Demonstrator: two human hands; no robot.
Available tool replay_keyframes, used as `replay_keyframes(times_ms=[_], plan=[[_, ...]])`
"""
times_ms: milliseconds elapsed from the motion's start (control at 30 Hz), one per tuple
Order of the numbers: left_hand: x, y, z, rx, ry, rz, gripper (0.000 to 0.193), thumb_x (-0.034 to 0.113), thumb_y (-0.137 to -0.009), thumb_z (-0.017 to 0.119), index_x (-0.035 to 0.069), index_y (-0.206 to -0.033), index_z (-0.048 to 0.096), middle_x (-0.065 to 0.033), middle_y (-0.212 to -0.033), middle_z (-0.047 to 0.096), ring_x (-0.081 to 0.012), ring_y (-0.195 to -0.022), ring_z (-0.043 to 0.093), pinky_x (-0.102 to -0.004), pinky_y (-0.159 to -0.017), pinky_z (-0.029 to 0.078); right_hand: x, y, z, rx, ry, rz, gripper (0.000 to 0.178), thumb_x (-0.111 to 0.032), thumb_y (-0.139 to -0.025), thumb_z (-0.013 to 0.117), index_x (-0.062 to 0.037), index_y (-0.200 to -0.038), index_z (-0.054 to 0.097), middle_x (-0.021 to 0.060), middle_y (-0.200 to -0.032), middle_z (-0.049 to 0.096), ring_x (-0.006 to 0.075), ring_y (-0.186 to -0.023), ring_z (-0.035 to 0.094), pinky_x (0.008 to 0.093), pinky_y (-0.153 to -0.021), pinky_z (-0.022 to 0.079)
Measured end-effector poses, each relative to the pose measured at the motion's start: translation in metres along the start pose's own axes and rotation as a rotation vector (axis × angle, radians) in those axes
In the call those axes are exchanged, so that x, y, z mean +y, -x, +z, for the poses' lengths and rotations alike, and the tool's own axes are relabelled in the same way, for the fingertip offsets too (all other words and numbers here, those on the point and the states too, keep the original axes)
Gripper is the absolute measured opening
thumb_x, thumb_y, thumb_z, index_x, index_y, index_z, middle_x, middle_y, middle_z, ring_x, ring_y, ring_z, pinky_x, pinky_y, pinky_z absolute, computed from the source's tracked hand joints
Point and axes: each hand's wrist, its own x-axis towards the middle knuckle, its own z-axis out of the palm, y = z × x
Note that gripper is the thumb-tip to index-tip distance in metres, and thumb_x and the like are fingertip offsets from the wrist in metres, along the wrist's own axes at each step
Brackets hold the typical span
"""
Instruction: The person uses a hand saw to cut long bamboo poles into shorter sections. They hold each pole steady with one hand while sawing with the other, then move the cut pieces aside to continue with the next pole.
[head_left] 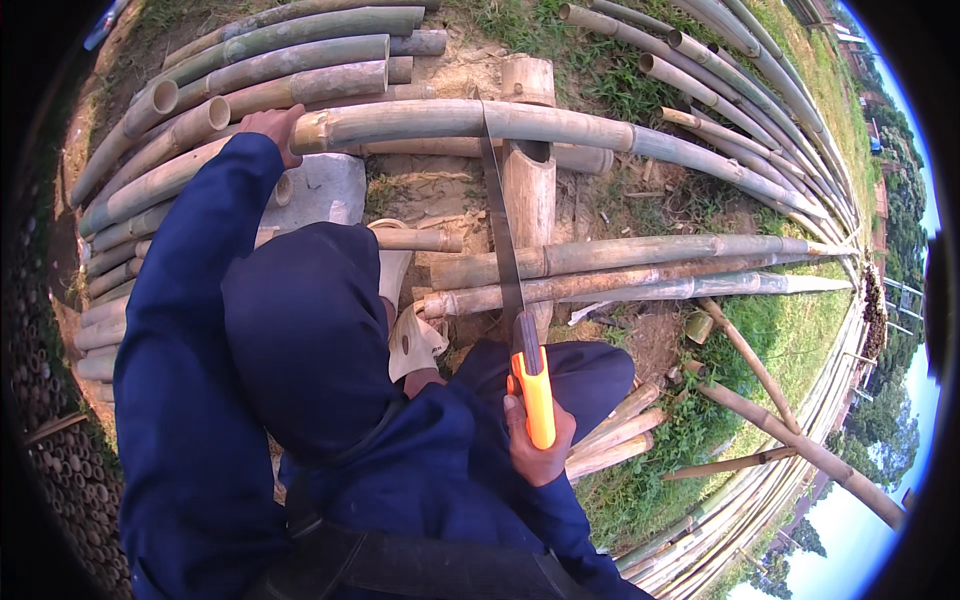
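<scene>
Sunlit yard of grass and brown soil [466, 66], stacked with cut bamboo, around two bare hands and a saw.
Across the middle runs a long, curved, pale green-and-tan bamboo pole [400, 121], crossing over a thick, pale bamboo log [528, 200]; a hand saw with an orange handle and a long grey metal blade [507, 255] reaches up over the pole, right of its cut end. Wrapped firmly round the orange handle is the right hand [540, 445]. At the pole's left end rests the left hand [274, 131], though I cannot tell whether its fingers close on it.
</scene>
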Motion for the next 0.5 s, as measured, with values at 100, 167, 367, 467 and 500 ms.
replay_keyframes(times_ms=[100,167,367,467,500], plan=[[-0.005,-0.002,-0.001,0.016,-0.018,-0.014,0.057,0.028,-0.065,0.084,0.016,-0.114,0.058,-0.0141,-0.1,0.072,-0.0387,-0.099,0.069,-0.05,-0.085,0.053,0.008,-0.048,0.02,0.01,0.042,-0.127,0.021,-0.004,-0.09,0.073,0.0055,-0.109,0.07,0.0111,-0.075,0.068,0.0109,-0.067,0.062,0.0295,-0.066,0.052],[0.0,0.002,0.004,0.014,-0.018,-0.005,0.057,0.029,-0.065,0.084,0.015,-0.114,0.058,-0.0143,-0.1,0.072,-0.039,-0.099,0.068,-0.0498,-0.086,0.053,0.01,-0.132,0.058,0.069,-0.026,-0.234,0.014,-0.008,-0.091,0.073,0.0045,-0.089,0.067,0.0111,-0.064,0.061,0.0127,-0.057,0.056,0.0334,-0.056,0.046],[0.008,-0.008,-0.011,-0.064,-0.021,-0.021,0.061,0.029,-0.066,0.084,0.014,-0.12,0.059,-0.0162,-0.103,0.072,-0.0387,-0.103,0.068,-0.0503,-0.088,0.053,0.004,-0.227,0.097,0.118,-0.055,-0.292,0.023,-0.014,-0.088,0.075,0.0036,-0.078,0.063,0.0154,-0.061,0.058,0.0246,-0.053,0.055,0.0386,-0.058,0.046],[0.001,-0.006,-0.012,-0.018,-0.03,-0.042,0.059,0.029,-0.066,0.084,0.015,-0.118,0.059,-0.0161,-0.103,0.072,-0.0391,-0.102,0.068,-0.0504,-0.088,0.053,0.015,-0.144,0.061,0.033,-0.024,-0.228,0.018,-0.012,-0.09,0.075,0.0045,-0.087,0.067,0.0137,-0.066,0.062,0.0191,-0.056,0.056,0.0364,-0.058,0.047],[0.002,0.0,-0.003,-0.017,-0.026,-0.044,0.059,0.029,-0.066,0.084,0.015,-0.117,0.059,-0.0159,-0.102,0.072,-0.0392,-0.101,0.068,-0.0504,-0.088,0.053,0.028,-0.101,0.044,0.027,0.001,-0.208,0.018,-0.009,-0.09,0.075,0.0051,-0.098,0.069,0.0131,-0.073,0.068,0.0165,-0.062,0.061,0.0336,-0.062,0.051]])
